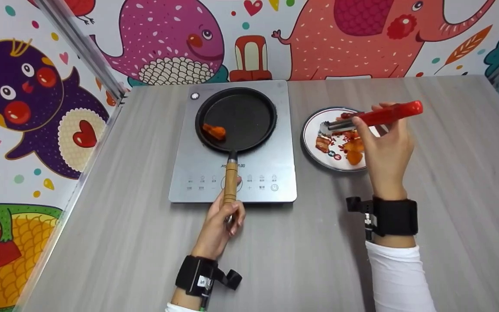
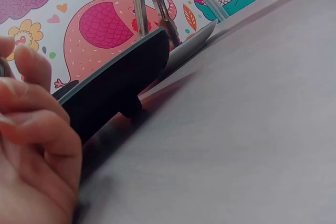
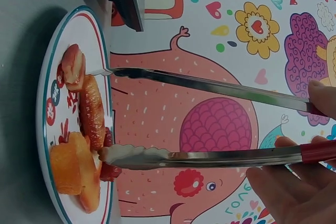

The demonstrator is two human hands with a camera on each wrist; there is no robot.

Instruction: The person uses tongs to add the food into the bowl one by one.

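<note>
My left hand [image 1: 217, 227] grips the end of the wooden handle [image 1: 231, 182] of a black frying pan [image 1: 243, 115]. One orange-brown piece of food [image 1: 215, 131] lies at the pan's lower left. In my right hand [image 1: 390, 154] is a pair of red-handled metal tongs [image 1: 390, 115], held over a round white plate [image 1: 311, 134] with a dark rim. The right wrist view shows the tongs spread, their scalloped tips beside a browned sausage [image 3: 92, 111]. Around it on the plate lie orange chunks [image 3: 66, 169] and a small reddish-brown piece [image 3: 74, 65].
The pan is over a silver induction cooker [image 1: 202, 169] with touch controls along its front. The plate stands right of the cooker on a grey wood-grain table [image 1: 293, 260]. Cartoon-printed panels [image 1: 249, 39] rise at the back and left, with a metal corner strip [image 1: 80, 47].
</note>
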